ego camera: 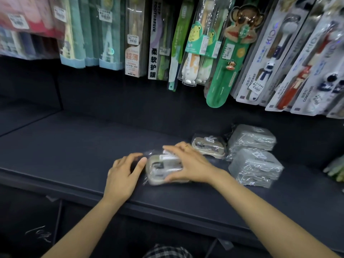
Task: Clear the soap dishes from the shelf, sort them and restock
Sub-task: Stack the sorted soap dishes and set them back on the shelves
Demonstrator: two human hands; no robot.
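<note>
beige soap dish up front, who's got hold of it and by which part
The right hand grips the wrapped beige soap dish across its top; the left hand touches its left end.

The shelf (65, 149) lies bare to the left. On the right, wrapped soap dishes (208, 147) and two grey stacks (256, 164) crowd it; hanging toothbrush packs (219, 62) limit room overhead.
</note>
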